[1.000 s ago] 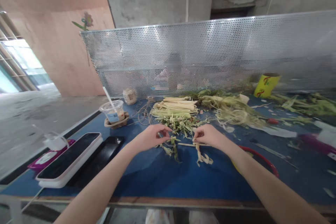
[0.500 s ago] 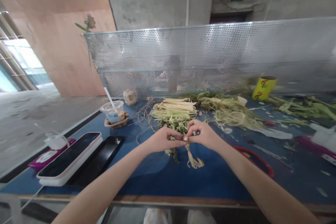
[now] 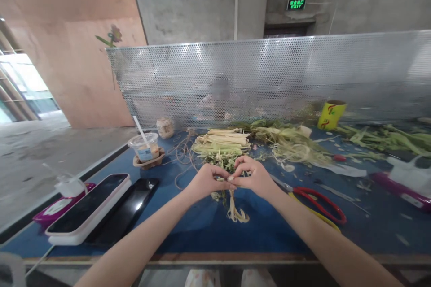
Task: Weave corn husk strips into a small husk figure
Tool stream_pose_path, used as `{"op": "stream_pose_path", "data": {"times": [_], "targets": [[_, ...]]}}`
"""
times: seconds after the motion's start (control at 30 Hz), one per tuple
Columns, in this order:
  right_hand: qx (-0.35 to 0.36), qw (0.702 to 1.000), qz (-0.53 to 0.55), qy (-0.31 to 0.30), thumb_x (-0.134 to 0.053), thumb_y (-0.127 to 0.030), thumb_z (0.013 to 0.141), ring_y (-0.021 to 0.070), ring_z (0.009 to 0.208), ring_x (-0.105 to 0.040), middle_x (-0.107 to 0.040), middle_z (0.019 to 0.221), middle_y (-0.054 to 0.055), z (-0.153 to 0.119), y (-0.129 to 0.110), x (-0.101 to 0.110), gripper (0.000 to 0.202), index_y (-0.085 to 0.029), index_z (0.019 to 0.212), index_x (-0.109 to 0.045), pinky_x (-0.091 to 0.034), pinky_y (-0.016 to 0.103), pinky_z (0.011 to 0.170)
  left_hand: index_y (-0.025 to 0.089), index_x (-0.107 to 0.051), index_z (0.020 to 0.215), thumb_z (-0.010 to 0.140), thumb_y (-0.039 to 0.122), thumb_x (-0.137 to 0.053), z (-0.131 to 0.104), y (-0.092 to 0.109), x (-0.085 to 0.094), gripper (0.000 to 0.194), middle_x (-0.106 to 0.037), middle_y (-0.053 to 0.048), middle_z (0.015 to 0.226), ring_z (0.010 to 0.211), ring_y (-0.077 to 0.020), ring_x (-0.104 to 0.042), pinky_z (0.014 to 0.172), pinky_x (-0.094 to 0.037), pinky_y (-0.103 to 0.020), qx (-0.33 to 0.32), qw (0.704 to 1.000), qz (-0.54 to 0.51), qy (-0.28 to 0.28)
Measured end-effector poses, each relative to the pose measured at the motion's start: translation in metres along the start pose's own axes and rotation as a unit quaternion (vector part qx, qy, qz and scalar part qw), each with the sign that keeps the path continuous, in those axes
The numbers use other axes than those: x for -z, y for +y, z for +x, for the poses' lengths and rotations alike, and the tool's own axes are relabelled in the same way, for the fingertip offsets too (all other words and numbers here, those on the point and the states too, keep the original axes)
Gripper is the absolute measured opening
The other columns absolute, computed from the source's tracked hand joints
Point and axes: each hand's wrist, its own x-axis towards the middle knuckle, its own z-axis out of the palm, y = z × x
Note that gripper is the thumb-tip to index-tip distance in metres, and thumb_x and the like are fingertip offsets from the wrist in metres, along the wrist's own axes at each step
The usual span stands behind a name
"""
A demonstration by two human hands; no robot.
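Note:
My left hand (image 3: pixel 209 181) and my right hand (image 3: pixel 253 177) meet over the middle of the table, fingertips pinched together. Between them is a pale dried corn husk strip (image 3: pixel 232 206), its small knot-like top held in the fingertips and its curled ends hanging below. The fingers partly cover the top. Just beyond my hands lies a heap of small green plant sprigs (image 3: pixel 220 159). Behind that is a stack of pale husk strips (image 3: pixel 224 140). Scissors (image 3: pixel 325 202) with red and yellow handles lie by my right forearm, which partly hides them.
At left are a cup with a straw (image 3: pixel 145 147), a phone (image 3: pixel 89 204), a black tray-like slab (image 3: pixel 124 208) and loose twine (image 3: pixel 183 152). More husks (image 3: pixel 286 139), a yellow roll (image 3: pixel 332 115) and a purple-based item (image 3: pixel 402 190) are right. A perforated metal screen (image 3: pixel 188 80) stands behind.
The view has shifted slightly. Both hands still pinch the husk strip, drawn closer together, and its hanging tail has swung a little left. More of the scissors shows beside my right forearm.

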Motion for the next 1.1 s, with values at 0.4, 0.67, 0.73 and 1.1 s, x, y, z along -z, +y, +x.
{"op": "stream_pose_path", "data": {"times": [0.4, 0.67, 0.73, 1.1], "targets": [[0.048, 0.993, 0.101, -0.043, -0.060, -0.025, 0.070, 0.0188, 0.093, -0.051, -0.055, 0.098, 0.005, 0.004, -0.001, 0.013, 0.017, -0.021, 0.086, -0.062, -0.038, 0.033, 0.081, 0.023, -0.072, 0.067, 0.066, 0.030, -0.066, -0.008, 0.007, 0.004, 0.009, -0.037, -0.006, 0.135, 0.124, -0.0301, -0.029, 0.098, -0.026, -0.044, -0.126, 0.978, 0.142, 0.085], [0.106, 0.985, -0.127, -0.044, -0.060, -0.034, 0.073, 0.0213, 0.100, -0.050, -0.063, 0.096, 0.004, -0.005, -0.029, 0.022, 0.017, -0.023, 0.085, -0.065, -0.028, 0.038, 0.091, 0.029, -0.071, 0.075, 0.077, 0.029, -0.055, -0.022, 0.015, -0.003, 0.016, -0.031, -0.002, 0.139, 0.129, -0.0364, 0.010, 0.097, -0.005, -0.053, -0.338, 0.806, 0.461, 0.153], [0.115, 0.983, -0.125, -0.076, -0.061, -0.034, 0.073, 0.0208, 0.093, -0.054, -0.066, 0.088, 0.003, -0.008, -0.035, 0.009, 0.015, -0.023, 0.081, -0.066, -0.031, 0.038, 0.088, 0.027, -0.068, 0.089, 0.077, 0.026, -0.053, -0.021, 0.009, -0.006, 0.019, -0.042, -0.005, 0.132, 0.130, -0.0333, 0.010, 0.099, -0.003, -0.049, -0.358, 0.776, 0.488, 0.177], [-0.092, 0.961, 0.157, -0.207, -0.069, -0.031, 0.061, 0.0073, 0.049, -0.045, -0.051, 0.054, -0.004, -0.003, -0.033, -0.007, 0.019, -0.014, 0.063, -0.062, -0.033, 0.018, 0.042, 0.033, -0.066, 0.091, 0.073, 0.040, -0.056, -0.029, 0.010, -0.012, 0.021, -0.057, 0.002, 0.116, 0.129, -0.0327, -0.015, 0.103, -0.001, -0.046, -0.229, 0.894, 0.379, 0.063]]}}
